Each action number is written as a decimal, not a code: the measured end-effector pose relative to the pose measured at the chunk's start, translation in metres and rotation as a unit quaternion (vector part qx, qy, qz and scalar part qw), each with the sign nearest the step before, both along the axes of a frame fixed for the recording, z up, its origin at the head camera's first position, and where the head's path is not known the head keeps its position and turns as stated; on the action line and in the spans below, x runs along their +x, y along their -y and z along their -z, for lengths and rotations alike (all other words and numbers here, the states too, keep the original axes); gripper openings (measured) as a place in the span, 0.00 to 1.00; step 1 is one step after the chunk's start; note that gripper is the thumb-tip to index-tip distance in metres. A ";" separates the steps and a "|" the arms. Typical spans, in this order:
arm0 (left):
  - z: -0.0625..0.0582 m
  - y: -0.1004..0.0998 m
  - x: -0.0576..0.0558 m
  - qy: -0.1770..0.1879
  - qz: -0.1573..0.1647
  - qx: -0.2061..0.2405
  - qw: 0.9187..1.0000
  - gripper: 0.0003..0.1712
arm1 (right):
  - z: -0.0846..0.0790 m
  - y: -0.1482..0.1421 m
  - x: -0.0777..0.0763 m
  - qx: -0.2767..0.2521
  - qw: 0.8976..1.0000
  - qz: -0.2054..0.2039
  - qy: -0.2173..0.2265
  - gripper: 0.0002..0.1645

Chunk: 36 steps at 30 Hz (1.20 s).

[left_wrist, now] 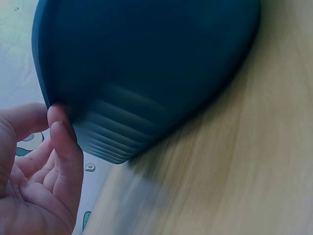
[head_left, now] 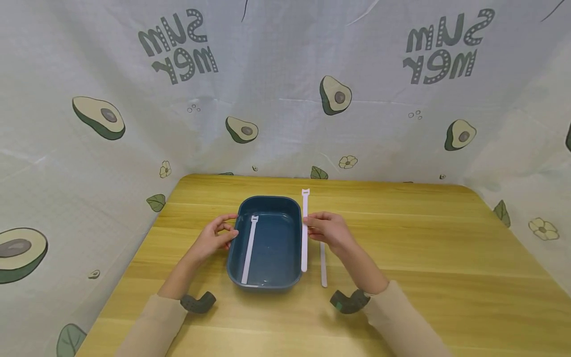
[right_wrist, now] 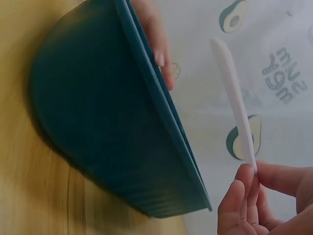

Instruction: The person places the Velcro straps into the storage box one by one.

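A dark blue plastic basin (head_left: 274, 253) stands on the wooden table. My left hand (head_left: 215, 237) pinches its left rim between thumb and fingers; the left wrist view shows the fingertips (left_wrist: 59, 122) at that edge. Inside the basin, along the left, lies a pale hook-and-loop cable tie (head_left: 249, 255) with its slotted head at the far end. My right hand (head_left: 329, 230) pinches a second such cable tie (head_left: 305, 250) near its middle, raised beside the right rim. A third pale strap (head_left: 323, 270) lies on the table below the right hand, its far end hidden by the hand.
The wooden table (head_left: 424, 258) extends well to the right of the basin. A white curtain (head_left: 285, 99) printed with avocados hangs behind and along both sides. Dark curved devices (head_left: 350, 301) sit on both wrists, by the beige sleeves.
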<state>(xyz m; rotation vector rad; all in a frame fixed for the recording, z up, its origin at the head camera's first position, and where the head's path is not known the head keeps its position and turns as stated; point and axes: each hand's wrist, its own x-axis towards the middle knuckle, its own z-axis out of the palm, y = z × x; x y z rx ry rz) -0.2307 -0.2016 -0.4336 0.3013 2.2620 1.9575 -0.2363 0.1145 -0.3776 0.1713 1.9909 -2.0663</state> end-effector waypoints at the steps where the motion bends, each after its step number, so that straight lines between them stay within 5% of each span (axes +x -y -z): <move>1: 0.000 0.000 0.000 0.000 0.000 -0.001 1.000 0.30 | 0.000 0.002 0.000 -0.003 1.000 -0.002 0.000 0.15; 24: 0.001 0.000 -0.001 0.010 -0.007 -0.004 1.000 0.30 | -0.005 0.057 -0.003 -0.039 0.999 -0.019 0.006 0.11; 36: 0.001 0.000 -0.001 0.007 -0.012 -0.010 1.000 0.30 | 0.007 0.082 -0.003 -0.024 0.999 -0.032 -0.002 0.10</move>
